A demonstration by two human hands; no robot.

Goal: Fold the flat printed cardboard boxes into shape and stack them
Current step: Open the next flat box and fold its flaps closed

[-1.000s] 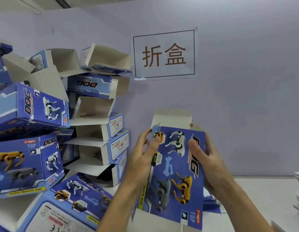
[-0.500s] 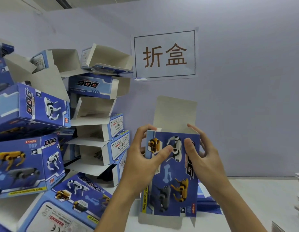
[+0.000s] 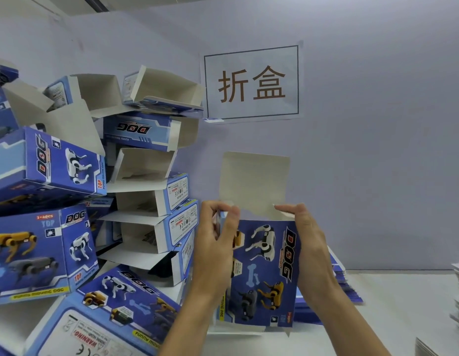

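Leaning pile of folded boxes [image 3: 77,201] left of hands, wall sign [image 3: 251,83] behind

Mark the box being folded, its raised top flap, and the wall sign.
box being folded [image 3: 264,273]: head view, printed blue front panel.
raised top flap [image 3: 254,181]: head view, plain inner face.
wall sign [image 3: 251,83]: head view, between the two characters.

The box [image 3: 264,268] at lower centre is showing a deep blue face printed with white, yellow and grey robot dogs, a pale blue bone and red-and-black "DOG" lettering, while its raised flap [image 3: 254,181] is showing plain off-white card. The piled boxes [image 3: 43,227] at the left are wearing the same blue print with pale insides. The white sign [image 3: 251,82] at upper centre is carrying brown characters in a dark frame on the pale lavender wall [image 3: 377,124].
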